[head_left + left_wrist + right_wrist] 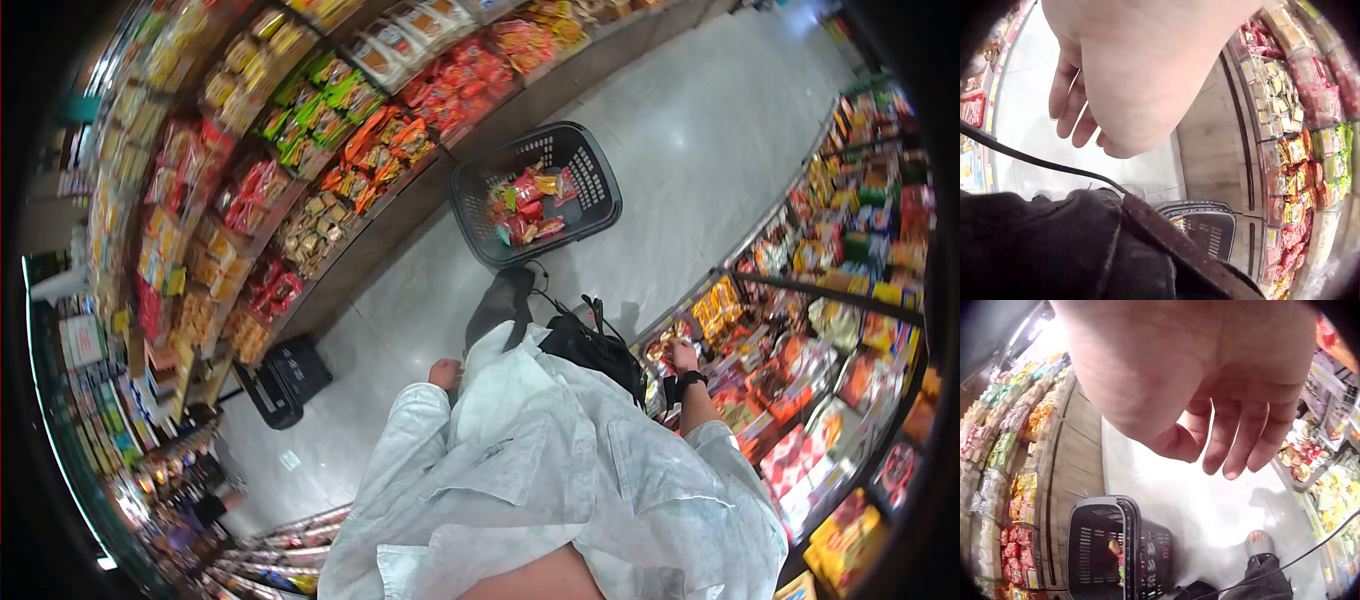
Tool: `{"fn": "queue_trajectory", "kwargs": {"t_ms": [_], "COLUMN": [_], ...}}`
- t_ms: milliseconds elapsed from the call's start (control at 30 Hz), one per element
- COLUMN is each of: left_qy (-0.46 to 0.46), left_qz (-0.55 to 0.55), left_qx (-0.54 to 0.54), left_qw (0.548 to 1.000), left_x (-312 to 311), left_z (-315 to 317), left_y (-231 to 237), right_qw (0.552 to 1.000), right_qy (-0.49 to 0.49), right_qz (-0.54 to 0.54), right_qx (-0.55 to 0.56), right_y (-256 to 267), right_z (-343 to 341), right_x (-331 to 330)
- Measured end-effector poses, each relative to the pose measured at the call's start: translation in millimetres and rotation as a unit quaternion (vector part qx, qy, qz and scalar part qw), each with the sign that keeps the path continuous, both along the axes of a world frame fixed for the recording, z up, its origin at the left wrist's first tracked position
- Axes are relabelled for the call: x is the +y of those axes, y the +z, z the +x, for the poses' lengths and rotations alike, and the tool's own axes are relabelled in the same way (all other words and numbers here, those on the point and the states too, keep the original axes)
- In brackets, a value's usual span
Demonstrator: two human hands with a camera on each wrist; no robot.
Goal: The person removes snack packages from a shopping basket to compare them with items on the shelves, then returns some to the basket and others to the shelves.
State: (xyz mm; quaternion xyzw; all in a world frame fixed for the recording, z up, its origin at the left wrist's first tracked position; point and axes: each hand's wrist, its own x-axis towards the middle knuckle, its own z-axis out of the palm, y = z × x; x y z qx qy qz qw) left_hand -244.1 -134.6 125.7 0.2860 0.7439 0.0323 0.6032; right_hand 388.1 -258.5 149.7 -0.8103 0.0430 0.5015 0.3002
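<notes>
Some packets (527, 187) are already in my basket (560, 245) on the floor (680, 140); it looks partly filled, with room left. My left hand (1129, 75) and right hand (1204, 378) are relaxed, fingers loose, holding nothing.

No readable words, brands or numbers on the packets (717, 308), small shelf labels (1272, 236) or dark basket (597, 180).
</notes>
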Motion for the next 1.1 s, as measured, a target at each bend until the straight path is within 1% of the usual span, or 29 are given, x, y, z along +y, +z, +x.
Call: {"fn": "queue_trajectory", "kwargs": {"t_ms": [33, 67, 100, 133, 167, 233, 267, 300, 333, 367, 433, 467, 500, 533, 567, 600, 633, 667, 700, 767, 800, 900, 933, 1000, 1033, 1067, 1100], "left_qy": [0.097, 0.117, 0.135, 0.153, 0.154, 0.156, 0.129, 0.100, 0.120, 0.138, 0.130, 0.093, 0.056, 0.092, 0.099, 0.070, 0.022, -0.028, -0.070, -0.137, -0.118, -0.012, 0.004, 0.007, -0.006, -0.024, -0.042], "left_qz": [-0.045, -0.048, -0.049, -0.050, -0.016, 0.057, 0.128, 0.194, 0.252, 0.313, 0.390, 0.427, 0.463, 0.552, 0.610, 0.628, 0.619, 0.607, 0.600, 0.604, 0.599, 0.592, 0.594, 0.594, 0.587, 0.588, 0.590], "left_qx": [-0.001, -0.002, -0.003, -0.006, -0.026, -0.065, -0.064, -0.061, -0.106, -0.150, -0.249, -0.262, -0.273, -0.385, -0.506, -0.586, -0.637, -0.673, -0.693, -0.706, -0.707, -0.645, -0.630, -0.618, -0.624, -0.623, -0.622], "left_qw": [0.994, 0.992, 0.990, 0.987, 0.988, 0.984, 0.981, 0.974, 0.954, 0.927, 0.877, 0.860, 0.841, 0.734, 0.602, 0.507, 0.458, 0.422, 0.394, 0.344, 0.357, 0.484, 0.500, 0.515, 0.515, 0.515, 0.514], "left_x": [-3, -5, -1, 7, 17, 55, 84, 118, 155, 194, 250, 263, 270, 273, 276, 281, 291, 299, 307, 321, 317, 281, 277, 276, 277, 276, 276], "left_z": [10, 18, 23, 28, 31, 36, 43, 50, 64, 78, 89, 87, 85, 90, 95, 98, 100, 103, 108, 123, 134, 168, 183, 209, 218, 228, 237], "left_y": [1, 2, 3, 2, 1, -7, 4, 38, 94, 161, 284, 347, 399, 427, 455, 481, 502, 518, 529, 533, 540, 569, 577, 588, 592, 594, 595], "right_qw": [0.997, 0.997, 0.998, 0.988, 0.990, 0.990, 0.983, 0.979, 0.976, 0.972, 0.976, 0.979, 0.981, 0.980, 0.979, 0.978, 0.976, 0.975, 0.974, 0.970, 0.971, 0.966, 0.964, 0.961, 0.960, 0.963, 0.963], "right_qy": [0.036, 0.035, 0.032, 0.039, 0.063, 0.110, 0.174, 0.195, 0.213, 0.229, 0.214, 0.204, 0.193, 0.196, 0.204, 0.210, 0.215, 0.220, 0.228, 0.243, 0.237, 0.258, 0.266, 0.270, 0.273, 0.260, 0.265], "right_qz": [0.040, 0.045, 0.053, 0.118, 0.106, 0.085, 0.059, 0.055, 0.049, 0.047, 0.028, 0.023, 0.016, 0.015, 0.013, 0.014, 0.016, 0.016, 0.014, 0.011, 0.022, 0.015, 0.023, 0.044, 0.055, 0.034, 0.010], "right_qx": [0.061, 0.042, 0.022, 0.091, 0.072, 0.030, 0.016, 0.019, 0.023, 0.027, 0.012, 0.008, 0.005, 0.004, 0.004, 0.004, 0.005, 0.004, 0.010, 0.023, 0.025, -0.003, -0.011, 0.025, 0.042, 0.057, 0.046], "right_y": [3, 6, 21, 22, 23, 54, 87, 89, 93, 94, 106, 108, 109, 107, 106, 104, 103, 99, 92, 77, 67, 64, 69, 36, 12, -7, -4], "right_z": [14, 19, 15, 23, 27, 9, -4, -2, -1, 1, -2, 1, 5, 9, 12, 14, 16, 20, 27, 37, 42, 44, 43, 69, 86, 100, 105], "right_x": [22, 41, 68, 83, 97, 142, 164, 175, 184, 194, 217, 223, 229, 234, 238, 243, 246, 247, 251, 256, 257, 267, 272, 265, 259, 257, 263]}}
